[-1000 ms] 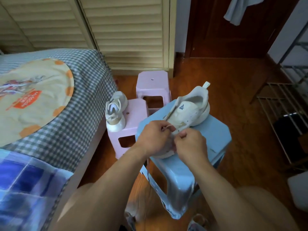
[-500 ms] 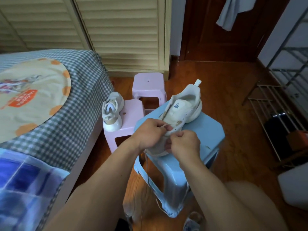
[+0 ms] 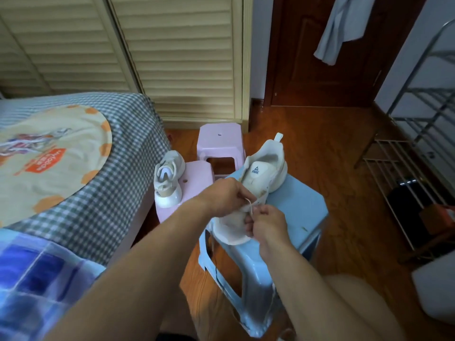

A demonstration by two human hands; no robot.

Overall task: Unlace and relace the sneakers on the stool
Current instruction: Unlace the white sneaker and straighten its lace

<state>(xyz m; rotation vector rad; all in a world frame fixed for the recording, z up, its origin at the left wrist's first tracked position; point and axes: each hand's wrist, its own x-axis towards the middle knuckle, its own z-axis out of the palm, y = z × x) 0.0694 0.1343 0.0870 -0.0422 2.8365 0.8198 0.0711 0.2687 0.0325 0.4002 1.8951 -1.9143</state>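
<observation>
The white sneaker lies diagonally on the blue stool, toe at the near-left edge, bare seat at the right. Left hand and right hand, fingers curled, pinch the lace, hiding the eyelets. The second sneaker stands on the pink stool at its left edge.
</observation>
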